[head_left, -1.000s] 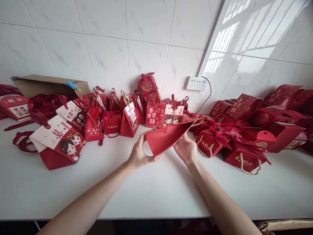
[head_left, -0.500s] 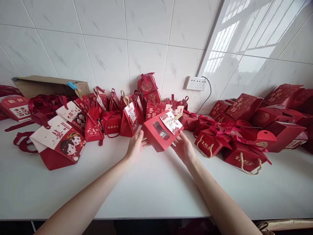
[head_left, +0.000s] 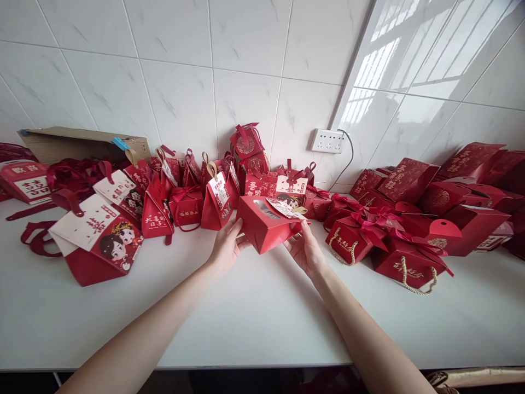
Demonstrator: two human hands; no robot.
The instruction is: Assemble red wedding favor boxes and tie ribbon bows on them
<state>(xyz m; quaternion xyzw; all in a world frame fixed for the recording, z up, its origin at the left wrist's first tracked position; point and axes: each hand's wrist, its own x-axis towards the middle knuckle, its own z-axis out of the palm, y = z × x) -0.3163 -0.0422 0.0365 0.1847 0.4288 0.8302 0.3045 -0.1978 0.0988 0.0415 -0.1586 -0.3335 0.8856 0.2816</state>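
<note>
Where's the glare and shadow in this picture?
Head view: bright glare on glossy white wall tiles, upper right; head view: soft shadow on the white tabletop beside the right forearm; head view: likely reflection in the clear window of the red cardboard box.

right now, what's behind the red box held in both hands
Behind the red box, upper parts of a red patterned panel and a white printed panel show. The box covers their lower parts, so those cannot be seen.

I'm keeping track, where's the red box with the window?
In the head view, the red box is just below centre, held between the left hand and right hand.
</note>
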